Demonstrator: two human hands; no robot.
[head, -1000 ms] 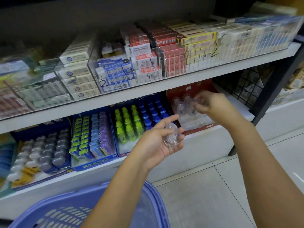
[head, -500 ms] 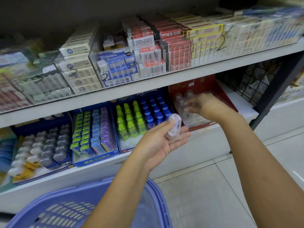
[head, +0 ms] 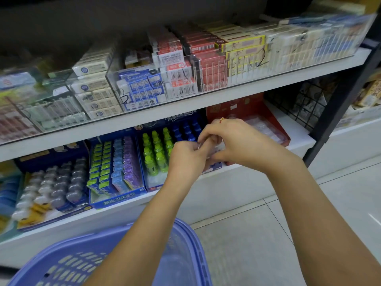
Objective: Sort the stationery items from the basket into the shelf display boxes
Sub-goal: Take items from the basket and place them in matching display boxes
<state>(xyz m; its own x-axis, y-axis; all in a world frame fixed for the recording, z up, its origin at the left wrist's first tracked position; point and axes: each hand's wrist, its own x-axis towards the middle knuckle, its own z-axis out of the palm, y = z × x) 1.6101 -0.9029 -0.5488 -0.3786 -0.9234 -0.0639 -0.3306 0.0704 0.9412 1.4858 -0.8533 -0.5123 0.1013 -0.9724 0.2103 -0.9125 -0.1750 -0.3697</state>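
My left hand [head: 186, 159] and my right hand [head: 233, 142] meet in front of the lower shelf. Between them sits a small clear plastic item [head: 208, 150], mostly hidden by the fingers. The left hand's curled fingers hold it, and the right hand's fingertips pinch it from the other side. Just behind the hands stands the red display box [head: 266, 112] with clear plastic items in its tray. The purple basket [head: 185, 234] hangs low at the bottom, under my left forearm.
The lower shelf [head: 299, 137] holds a blue box of green and blue bottles [head: 156, 153], a box of coloured packs [head: 115, 162] and a box of grey items [head: 55, 182]. The upper shelf carries clear acrylic bins [head: 185, 79] of boxed stock. A black post [head: 340, 104] stands right.
My right hand left the red box and came leftward to the left hand. My left hand rose and curled round the clear item. Both hands now hold it.
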